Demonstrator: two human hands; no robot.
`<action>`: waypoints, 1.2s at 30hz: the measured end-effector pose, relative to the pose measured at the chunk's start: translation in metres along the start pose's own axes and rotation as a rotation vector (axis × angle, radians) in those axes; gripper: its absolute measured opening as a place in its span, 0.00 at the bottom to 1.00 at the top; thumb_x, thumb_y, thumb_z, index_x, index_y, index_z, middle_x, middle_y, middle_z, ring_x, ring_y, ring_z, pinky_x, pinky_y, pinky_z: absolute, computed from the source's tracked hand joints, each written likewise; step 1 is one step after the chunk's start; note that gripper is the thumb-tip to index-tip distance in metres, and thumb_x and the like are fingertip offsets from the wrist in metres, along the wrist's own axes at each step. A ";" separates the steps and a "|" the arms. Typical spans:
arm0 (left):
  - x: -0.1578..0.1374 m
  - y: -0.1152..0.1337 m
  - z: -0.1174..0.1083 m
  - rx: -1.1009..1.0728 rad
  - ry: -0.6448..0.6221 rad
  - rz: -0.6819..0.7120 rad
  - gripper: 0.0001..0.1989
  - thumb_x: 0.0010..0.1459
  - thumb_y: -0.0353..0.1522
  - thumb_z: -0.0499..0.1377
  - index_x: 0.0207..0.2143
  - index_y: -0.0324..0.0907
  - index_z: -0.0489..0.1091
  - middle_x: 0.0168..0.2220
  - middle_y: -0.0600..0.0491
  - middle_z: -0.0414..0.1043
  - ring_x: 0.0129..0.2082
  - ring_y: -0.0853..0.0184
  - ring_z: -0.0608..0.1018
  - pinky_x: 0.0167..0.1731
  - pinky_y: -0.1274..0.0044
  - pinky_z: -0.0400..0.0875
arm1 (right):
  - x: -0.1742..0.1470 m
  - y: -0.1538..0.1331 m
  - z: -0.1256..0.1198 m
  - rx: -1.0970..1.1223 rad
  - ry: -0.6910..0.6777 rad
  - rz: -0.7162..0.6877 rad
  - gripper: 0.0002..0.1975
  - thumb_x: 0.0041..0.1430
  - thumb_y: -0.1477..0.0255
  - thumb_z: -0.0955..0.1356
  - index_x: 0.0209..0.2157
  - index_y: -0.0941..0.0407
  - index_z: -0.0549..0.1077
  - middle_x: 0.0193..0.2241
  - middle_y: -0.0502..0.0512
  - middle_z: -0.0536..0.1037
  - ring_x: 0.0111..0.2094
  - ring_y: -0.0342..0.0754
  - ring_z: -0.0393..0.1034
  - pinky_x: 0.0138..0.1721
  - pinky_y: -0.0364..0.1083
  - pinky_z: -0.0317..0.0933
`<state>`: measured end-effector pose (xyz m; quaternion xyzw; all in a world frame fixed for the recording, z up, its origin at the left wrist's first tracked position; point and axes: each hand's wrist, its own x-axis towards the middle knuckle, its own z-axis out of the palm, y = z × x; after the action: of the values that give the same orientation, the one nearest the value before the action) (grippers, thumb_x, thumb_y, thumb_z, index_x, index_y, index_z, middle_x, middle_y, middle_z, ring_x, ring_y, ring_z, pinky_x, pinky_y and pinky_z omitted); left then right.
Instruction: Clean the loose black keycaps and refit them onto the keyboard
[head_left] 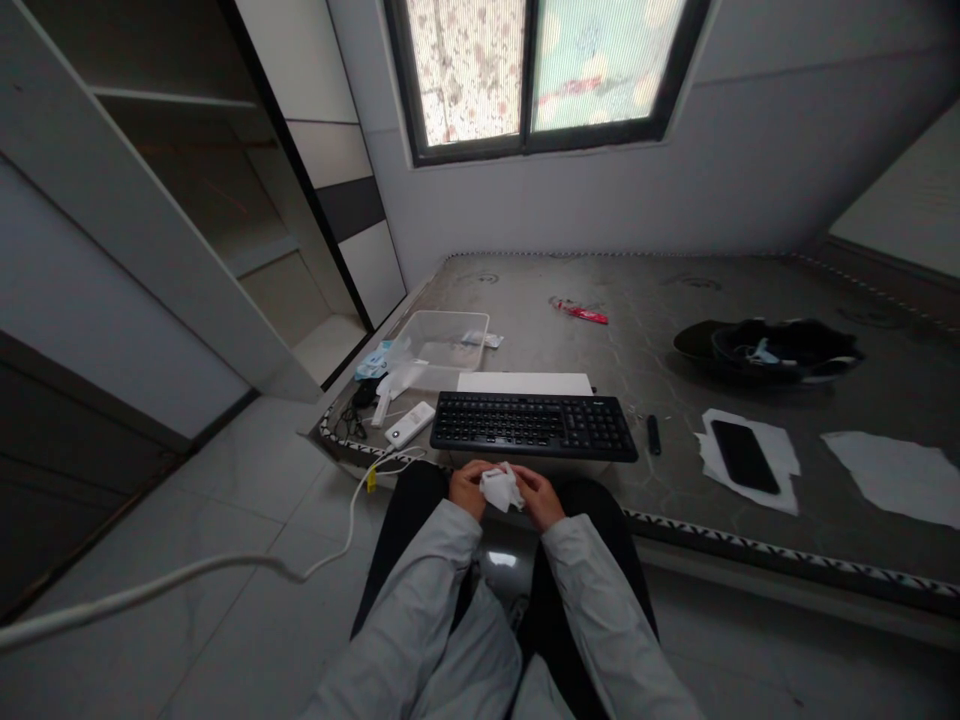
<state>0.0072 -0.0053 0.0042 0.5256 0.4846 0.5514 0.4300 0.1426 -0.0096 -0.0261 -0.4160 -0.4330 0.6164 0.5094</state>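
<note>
A crumpled white tissue [501,487] is held between my two hands, low over my lap. My left hand [469,488] grips its left side with bent fingers. On the other side, my right hand [541,498] pinches the tissue's right edge. Whether anything lies inside the tissue cannot be seen. Just beyond my hands is a black keyboard [525,425], its back edge by a flat white box [525,383]. To the right of the keyboard lies a small black stick-like object [653,436].
A clear plastic bin [442,350], a white power strip [409,425] and its cable [225,565] are on the left. A red packet [583,313] lies farther back. To the right are a phone [745,456] on paper, a dark cap [772,350] and a white sheet [896,475].
</note>
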 end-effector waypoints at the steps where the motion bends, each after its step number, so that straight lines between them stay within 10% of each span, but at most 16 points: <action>1: -0.001 -0.001 0.000 0.003 0.008 -0.013 0.05 0.36 0.26 0.63 0.22 0.38 0.76 0.25 0.50 0.74 0.27 0.65 0.75 0.28 0.77 0.69 | -0.001 -0.002 0.001 -0.004 -0.010 -0.001 0.19 0.46 0.59 0.68 0.39 0.55 0.74 0.37 0.56 0.77 0.40 0.52 0.70 0.41 0.49 0.63; 18: -0.007 -0.005 0.002 0.125 -0.003 -0.084 0.09 0.41 0.30 0.62 0.28 0.37 0.75 0.26 0.50 0.76 0.27 0.65 0.75 0.28 0.78 0.68 | -0.005 -0.002 -0.003 -0.386 0.268 -0.200 0.13 0.47 0.63 0.67 0.34 0.55 0.76 0.34 0.54 0.78 0.37 0.52 0.72 0.42 0.50 0.64; 28: -0.003 0.010 0.000 -0.014 0.035 -0.125 0.06 0.34 0.28 0.64 0.21 0.37 0.71 0.19 0.55 0.71 0.21 0.69 0.72 0.22 0.80 0.64 | -0.001 -0.004 -0.003 -0.168 -0.030 -0.111 0.16 0.45 0.63 0.69 0.35 0.56 0.75 0.35 0.56 0.78 0.38 0.52 0.71 0.43 0.51 0.63; 36: 0.000 0.005 0.002 -0.052 0.046 -0.161 0.06 0.33 0.27 0.62 0.21 0.36 0.73 0.20 0.53 0.74 0.21 0.68 0.73 0.23 0.79 0.66 | -0.004 -0.012 0.001 -0.226 0.153 -0.099 0.14 0.42 0.64 0.70 0.29 0.59 0.76 0.27 0.55 0.78 0.30 0.50 0.72 0.34 0.47 0.66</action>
<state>0.0093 -0.0056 0.0091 0.4608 0.5205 0.5395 0.4750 0.1450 -0.0129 -0.0143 -0.4948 -0.4796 0.5041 0.5206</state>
